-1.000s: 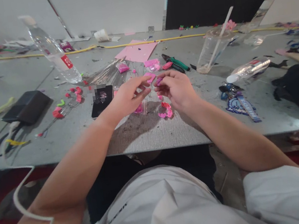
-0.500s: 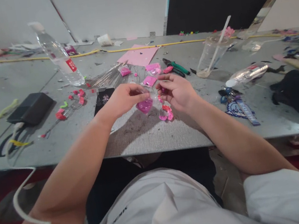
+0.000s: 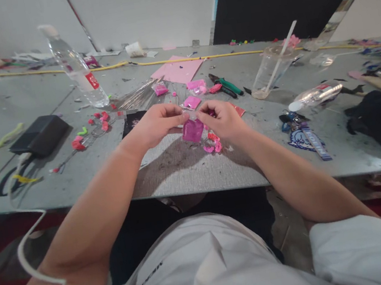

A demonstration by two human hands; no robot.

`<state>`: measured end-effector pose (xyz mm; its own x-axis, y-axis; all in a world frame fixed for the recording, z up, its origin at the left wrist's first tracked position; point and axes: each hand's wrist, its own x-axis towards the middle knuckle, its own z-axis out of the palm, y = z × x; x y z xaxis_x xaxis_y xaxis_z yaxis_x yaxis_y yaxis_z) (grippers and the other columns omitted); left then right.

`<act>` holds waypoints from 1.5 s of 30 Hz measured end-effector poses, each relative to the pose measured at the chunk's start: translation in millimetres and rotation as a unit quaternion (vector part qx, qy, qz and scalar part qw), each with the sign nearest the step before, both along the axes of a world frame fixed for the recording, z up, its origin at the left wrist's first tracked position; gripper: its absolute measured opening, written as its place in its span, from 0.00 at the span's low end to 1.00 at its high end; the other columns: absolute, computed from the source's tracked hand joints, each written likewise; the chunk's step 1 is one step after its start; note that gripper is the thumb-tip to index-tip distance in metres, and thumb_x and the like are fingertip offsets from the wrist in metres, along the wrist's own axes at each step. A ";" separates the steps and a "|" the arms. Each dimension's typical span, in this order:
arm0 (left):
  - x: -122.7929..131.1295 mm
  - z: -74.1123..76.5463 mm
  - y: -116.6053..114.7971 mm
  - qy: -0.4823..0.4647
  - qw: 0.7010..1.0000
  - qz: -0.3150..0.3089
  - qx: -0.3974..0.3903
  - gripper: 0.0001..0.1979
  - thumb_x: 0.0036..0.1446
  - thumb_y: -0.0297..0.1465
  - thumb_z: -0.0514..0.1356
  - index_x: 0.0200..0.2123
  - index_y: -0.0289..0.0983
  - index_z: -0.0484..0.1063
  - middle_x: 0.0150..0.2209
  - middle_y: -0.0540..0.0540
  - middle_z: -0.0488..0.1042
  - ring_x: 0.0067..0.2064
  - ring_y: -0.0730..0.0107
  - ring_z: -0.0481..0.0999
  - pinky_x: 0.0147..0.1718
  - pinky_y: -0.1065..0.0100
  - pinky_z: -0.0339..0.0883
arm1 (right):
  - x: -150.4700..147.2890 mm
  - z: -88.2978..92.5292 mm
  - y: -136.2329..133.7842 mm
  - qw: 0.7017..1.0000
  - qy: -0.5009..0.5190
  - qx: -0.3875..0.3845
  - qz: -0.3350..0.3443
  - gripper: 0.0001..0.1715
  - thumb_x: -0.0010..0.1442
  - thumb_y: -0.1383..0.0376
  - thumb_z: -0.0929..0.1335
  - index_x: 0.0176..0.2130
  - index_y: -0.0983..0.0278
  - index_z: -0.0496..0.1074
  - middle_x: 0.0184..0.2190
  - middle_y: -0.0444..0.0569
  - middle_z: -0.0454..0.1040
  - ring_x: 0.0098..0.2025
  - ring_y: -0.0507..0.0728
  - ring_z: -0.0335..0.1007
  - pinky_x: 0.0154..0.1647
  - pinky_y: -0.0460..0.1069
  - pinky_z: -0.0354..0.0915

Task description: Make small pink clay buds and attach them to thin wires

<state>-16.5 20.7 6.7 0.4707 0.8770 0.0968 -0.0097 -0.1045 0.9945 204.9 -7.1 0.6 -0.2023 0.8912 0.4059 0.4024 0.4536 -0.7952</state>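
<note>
Between my two hands hangs a small clear bag with magenta contents [image 3: 193, 131], pinched at its top edge. My left hand [image 3: 165, 123] grips the bag's upper left corner between thumb and fingers. My right hand [image 3: 221, 117] is closed at its upper right corner, with the fingers curled in. Just below the right hand lies a cluster of pink and red petal-like pieces [image 3: 215, 143] on the table. Past my fingertips are another small pink packet [image 3: 192, 102] and a larger pink packet [image 3: 196, 86]. What else the right fingers may hold is hidden.
Green-handled pliers [image 3: 226, 84], thin metal wires [image 3: 137, 95] and pink paper [image 3: 179, 69] lie farther back. A water bottle [image 3: 80, 73] and black adapter [image 3: 40, 136] stand left. A plastic cup with straw [image 3: 269, 72], a lying bottle [image 3: 315, 95] and keys [image 3: 295, 121] are right.
My right hand has moved in to the bag's top edge and now pinches it too. The bag has shifted slightly right and hangs flatter between both hands.
</note>
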 end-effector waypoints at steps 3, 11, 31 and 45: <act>-0.2 0.7 0.6 0.005 1.000 -0.003 0.004 0.17 0.50 0.41 0.79 0.31 0.37 0.80 0.32 0.46 0.78 0.36 0.68 0.79 0.44 0.58 0.83 | 1.1 -0.2 -0.2 1.000 0.015 -0.005 0.014 0.10 0.66 0.59 0.70 0.33 0.60 0.74 0.29 0.44 0.75 0.31 0.54 0.65 0.34 0.52 0.60; 2.5 -1.7 -0.7 0.071 0.992 0.022 0.105 0.17 0.57 0.44 0.74 0.33 0.37 0.78 0.29 0.48 0.75 0.30 0.71 0.75 0.36 0.61 0.78 | -0.9 2.4 -3.9 1.000 -0.003 -0.012 0.008 0.08 0.60 0.66 0.71 0.29 0.60 0.72 0.26 0.42 0.72 0.29 0.52 0.61 0.32 0.50 0.57; 2.6 2.6 -3.7 0.113 0.946 0.085 0.293 0.14 0.60 0.41 0.69 0.28 0.38 0.79 0.35 0.46 0.78 0.36 0.66 0.75 0.38 0.61 0.68 | -4.8 1.1 -3.0 1.000 0.019 0.005 -0.011 0.21 0.64 0.52 0.77 0.27 0.60 0.72 0.24 0.42 0.69 0.28 0.53 0.59 0.31 0.51 0.55; -12.2 -14.2 25.7 0.323 0.882 0.120 0.321 0.22 0.63 0.50 0.66 0.48 0.38 0.83 0.47 0.37 0.81 0.47 0.55 0.79 0.50 0.56 0.73 | 1.7 -7.8 19.8 0.985 0.138 -0.087 -0.059 0.15 0.64 0.59 0.74 0.27 0.59 0.71 0.21 0.40 0.64 0.25 0.52 0.58 0.27 0.50 0.56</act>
